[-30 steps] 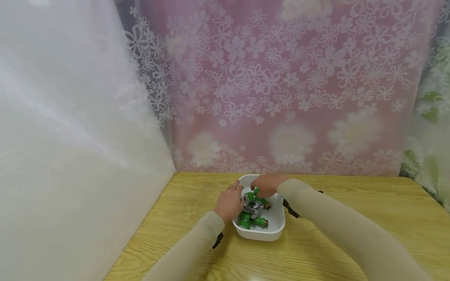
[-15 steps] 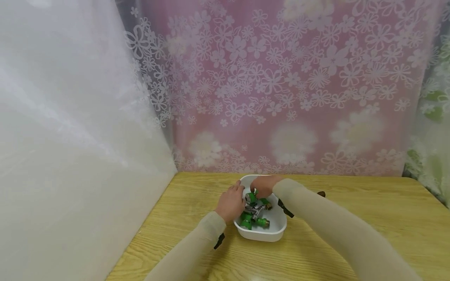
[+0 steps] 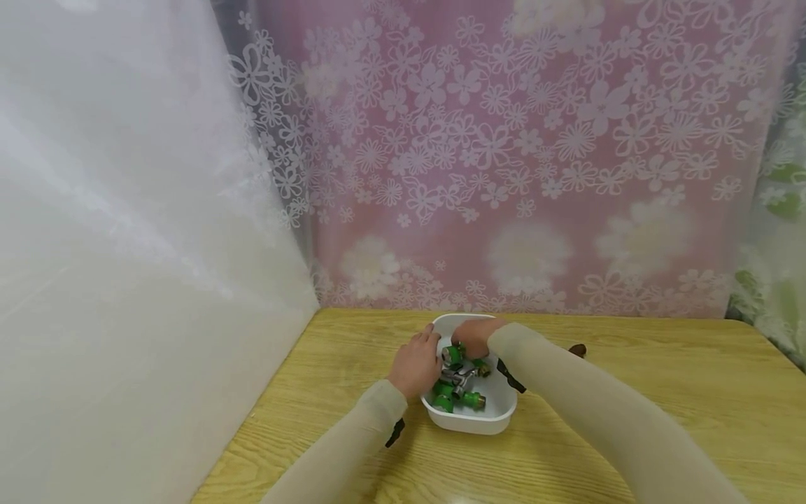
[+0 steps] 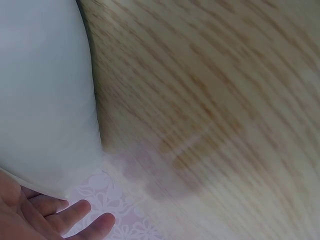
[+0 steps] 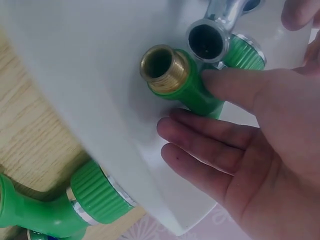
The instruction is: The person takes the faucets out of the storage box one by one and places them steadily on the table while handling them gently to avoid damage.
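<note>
A white tray (image 3: 469, 424) stands on the wooden table, holding several green fittings and chrome valve parts (image 5: 206, 42). My left hand (image 3: 415, 365) grips the tray's left side; in the left wrist view, the fingers of my left hand (image 4: 55, 212) lie past the rim. Deep in the tray's far right part is my right hand (image 3: 475, 336). In the right wrist view, my right hand (image 5: 265, 135) pinches a green fitting (image 5: 197, 95) with a brass threaded end, thumb on its side and fingers below. Its far end is hidden.
Another green fitting (image 5: 100, 192) lies on the table outside the tray. A brown end of something (image 3: 577, 350) shows behind my right forearm. White sheeting (image 3: 138, 245) hangs at the left, a pink flowered curtain (image 3: 516, 175) behind the table.
My right hand has moved slightly down among the fittings. The brown end behind my right forearm shows more than at first. My left hand keeps its place on the tray.
</note>
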`<action>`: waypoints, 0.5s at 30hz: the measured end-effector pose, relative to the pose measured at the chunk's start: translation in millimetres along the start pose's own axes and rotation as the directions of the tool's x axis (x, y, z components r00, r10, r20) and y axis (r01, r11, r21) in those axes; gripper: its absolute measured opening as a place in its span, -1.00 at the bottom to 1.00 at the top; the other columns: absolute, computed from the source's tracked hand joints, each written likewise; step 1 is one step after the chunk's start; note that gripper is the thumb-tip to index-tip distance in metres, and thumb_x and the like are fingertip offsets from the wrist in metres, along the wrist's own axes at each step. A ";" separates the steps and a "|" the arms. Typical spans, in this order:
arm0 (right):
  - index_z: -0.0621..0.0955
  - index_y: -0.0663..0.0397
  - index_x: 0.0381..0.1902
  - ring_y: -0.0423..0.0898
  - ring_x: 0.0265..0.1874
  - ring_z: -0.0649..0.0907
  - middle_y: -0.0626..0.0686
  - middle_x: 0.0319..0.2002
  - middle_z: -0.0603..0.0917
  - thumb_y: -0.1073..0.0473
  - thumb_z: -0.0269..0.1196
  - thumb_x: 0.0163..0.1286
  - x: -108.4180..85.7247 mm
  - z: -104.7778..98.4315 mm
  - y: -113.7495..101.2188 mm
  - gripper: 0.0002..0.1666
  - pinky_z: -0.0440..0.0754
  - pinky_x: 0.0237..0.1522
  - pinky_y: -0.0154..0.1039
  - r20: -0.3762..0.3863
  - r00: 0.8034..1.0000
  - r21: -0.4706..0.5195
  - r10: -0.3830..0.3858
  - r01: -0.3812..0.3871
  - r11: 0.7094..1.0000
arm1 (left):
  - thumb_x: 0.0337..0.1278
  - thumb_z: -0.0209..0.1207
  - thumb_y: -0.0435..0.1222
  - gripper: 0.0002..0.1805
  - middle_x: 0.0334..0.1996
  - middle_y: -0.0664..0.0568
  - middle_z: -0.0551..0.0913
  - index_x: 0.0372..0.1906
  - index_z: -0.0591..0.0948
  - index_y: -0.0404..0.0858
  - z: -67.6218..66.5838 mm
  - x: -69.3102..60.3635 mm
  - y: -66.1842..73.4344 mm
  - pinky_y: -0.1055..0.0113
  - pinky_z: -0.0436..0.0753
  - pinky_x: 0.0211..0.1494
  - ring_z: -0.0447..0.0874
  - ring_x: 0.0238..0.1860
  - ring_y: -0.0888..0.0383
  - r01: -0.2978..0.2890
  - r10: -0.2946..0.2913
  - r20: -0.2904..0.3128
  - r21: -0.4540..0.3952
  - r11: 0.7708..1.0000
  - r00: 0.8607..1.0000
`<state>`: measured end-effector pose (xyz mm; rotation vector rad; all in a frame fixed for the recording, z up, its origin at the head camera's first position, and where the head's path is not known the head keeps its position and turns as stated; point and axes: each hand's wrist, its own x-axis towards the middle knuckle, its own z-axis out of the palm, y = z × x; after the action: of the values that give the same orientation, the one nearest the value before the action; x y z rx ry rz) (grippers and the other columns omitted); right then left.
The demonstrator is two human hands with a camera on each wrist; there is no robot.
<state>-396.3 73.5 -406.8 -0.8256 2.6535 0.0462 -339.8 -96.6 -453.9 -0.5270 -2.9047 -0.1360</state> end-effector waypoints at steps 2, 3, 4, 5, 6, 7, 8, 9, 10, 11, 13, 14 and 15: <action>0.66 -0.07 0.14 -0.14 -0.15 0.65 -0.05 -0.05 0.73 0.24 0.26 0.42 0.5 1.0 0.3 -0.65 0.63 0.05 -0.04 0.001 1.000 0.002 0.008 -0.008 1.000 | 0.46 0.10 -0.13 -0.49 0.53 -0.11 0.27 0.40 0.44 -0.19 -0.4 -0.1 0.6 0.01 0.70 0.05 0.52 0.32 -0.05 0.002 -0.002 0.003 -0.001 1.000 1.000; 0.66 -0.07 0.13 -0.14 -0.13 0.66 -0.05 -0.05 0.73 0.25 0.26 0.42 0.7 1.4 0.6 -0.65 0.63 0.07 -0.03 -0.001 1.000 0.002 0.009 -0.009 1.000 | 0.46 0.10 -0.13 -0.48 0.53 -0.11 0.27 0.41 0.44 -0.18 -0.5 -0.2 1.0 0.01 0.70 0.05 0.52 0.32 -0.05 0.004 -0.004 0.005 0.000 1.000 1.000; 0.66 -0.07 0.13 -0.14 -0.12 0.66 -0.06 -0.06 0.73 0.24 0.26 0.42 0.9 1.7 0.8 -0.66 0.63 0.09 -0.03 -0.004 1.000 -0.002 0.011 -0.011 1.000 | 0.46 0.10 -0.13 -0.48 0.53 -0.10 0.27 0.41 0.43 -0.18 -0.7 -0.3 1.4 0.02 0.70 0.06 0.51 0.33 -0.05 0.006 -0.006 0.007 -0.001 1.000 1.000; 0.67 -0.08 0.11 -0.13 -0.12 0.66 -0.06 -0.07 0.73 0.24 0.26 0.43 1.0 1.8 1.0 -0.68 0.63 0.09 -0.02 -0.006 1.000 -0.003 0.011 -0.011 1.000 | 0.46 0.09 -0.13 -0.48 0.54 -0.10 0.26 0.42 0.42 -0.18 -1.4 -0.7 2.0 0.01 0.69 0.07 0.51 0.33 -0.05 0.009 -0.009 0.010 -0.001 1.000 1.000; 0.67 -0.08 0.09 -0.14 -0.12 0.67 -0.06 -0.08 0.73 0.24 0.26 0.44 1.1 2.1 1.1 -0.70 0.63 0.09 -0.03 -0.009 1.000 -0.010 0.012 -0.012 1.000 | 0.46 0.09 -0.13 -0.48 0.53 -0.10 0.27 0.41 0.43 -0.19 -1.7 -0.9 2.4 0.01 0.69 0.07 0.51 0.33 -0.05 0.010 -0.010 0.008 -0.004 1.000 1.000; 0.68 -0.08 0.07 -0.13 -0.13 0.67 -0.06 -0.10 0.73 0.24 0.26 0.44 0.8 1.9 1.1 -0.72 0.63 0.09 -0.02 -0.015 1.000 -0.010 0.012 -0.012 1.000 | 0.45 0.10 -0.14 -0.48 0.53 -0.09 0.28 0.41 0.43 -0.19 -2.1 -1.1 2.8 0.01 0.69 0.07 0.51 0.33 -0.05 0.012 -0.012 0.007 -0.005 1.000 1.000; 0.68 -0.09 0.05 -0.14 -0.14 0.67 -0.07 -0.11 0.73 0.24 0.25 0.44 0.7 1.6 1.1 -0.74 0.63 0.09 -0.03 -0.021 1.000 -0.015 0.011 -0.011 1.000 | 0.45 0.11 -0.14 -0.49 0.53 -0.09 0.28 0.40 0.44 -0.19 -2.5 -1.4 3.2 0.01 0.69 0.06 0.52 0.33 -0.04 0.013 -0.013 0.006 -0.005 1.000 1.000; 0.68 -0.08 0.03 -0.14 -0.14 0.67 -0.07 -0.12 0.73 0.24 0.25 0.45 0.5 1.2 1.2 -0.76 0.63 0.08 -0.03 -0.027 1.000 -0.021 0.007 -0.007 1.000 | 0.45 0.11 -0.14 -0.49 0.52 -0.09 0.29 0.40 0.44 -0.19 -3.2 -1.8 3.7 0.01 0.69 0.06 0.52 0.32 -0.04 0.013 -0.013 0.005 -0.004 1.000 1.000; 0.68 -0.07 0.01 -0.14 -0.15 0.67 -0.07 -0.13 0.73 0.23 0.25 0.45 0.4 0.7 1.1 -0.78 0.63 0.08 -0.03 -0.033 0.999 -0.023 0.003 -0.003 1.000 | 0.45 0.11 -0.15 -0.50 0.52 -0.09 0.30 0.39 0.45 -0.19 -3.6 -2.1 3.9 0.01 0.69 0.06 0.52 0.32 -0.04 0.014 -0.014 0.004 -0.003 1.000 1.000; 0.67 -0.06 0.00 -0.15 -0.16 0.66 -0.07 -0.14 0.73 0.23 0.25 0.45 -0.1 -0.1 0.9 -0.79 0.63 0.06 -0.04 -0.037 0.999 -0.024 -0.001 0.000 1.000 | 0.44 0.11 -0.15 -0.50 0.52 -0.09 0.30 0.38 0.45 -0.20 -3.9 -2.2 3.9 0.01 0.69 0.06 0.52 0.32 -0.04 0.015 -0.015 0.002 -0.002 1.000 1.000; 0.66 -0.04 -0.02 -0.16 -0.17 0.64 -0.07 -0.16 0.72 0.21 0.25 0.45 -0.9 -2.1 0.8 -0.82 0.63 0.04 -0.05 -0.046 0.999 -0.028 -0.010 0.009 1.000 | 0.45 0.11 -0.15 -0.51 0.51 -0.10 0.30 0.37 0.46 -0.20 -4.3 -2.5 4.0 0.01 0.69 0.07 0.52 0.33 -0.03 0.015 -0.015 0.003 0.000 1.000 1.000; 0.65 -0.03 -0.02 -0.17 -0.19 0.63 -0.08 -0.16 0.71 0.19 0.25 0.46 -1.5 -3.3 0.7 -0.83 0.63 0.02 -0.07 -0.046 0.999 -0.031 -0.015 0.013 0.999 | 0.45 0.11 -0.15 -0.51 0.52 -0.09 0.30 0.38 0.45 -0.20 -4.5 -2.9 4.0 0.01 0.69 0.08 0.51 0.33 -0.03 0.016 -0.016 0.006 -0.002 1.000 1.000; 0.65 -0.03 -0.03 -0.17 -0.21 0.62 -0.09 -0.18 0.70 0.19 0.26 0.46 -2.4 -4.4 0.7 -0.83 0.63 -0.01 -0.08 -0.047 0.999 -0.033 -0.020 0.018 0.999 | 0.45 0.11 -0.15 -0.51 0.52 -0.10 0.29 0.38 0.45 -0.20 -4.7 -3.0 3.9 0.01 0.69 0.08 0.51 0.34 -0.03 0.018 -0.018 0.009 -0.001 1.000 1.000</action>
<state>-396.2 74.8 -401.9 -0.8731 2.6956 0.0657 -334.9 -94.5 -449.7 -0.5034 -2.9192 -0.1386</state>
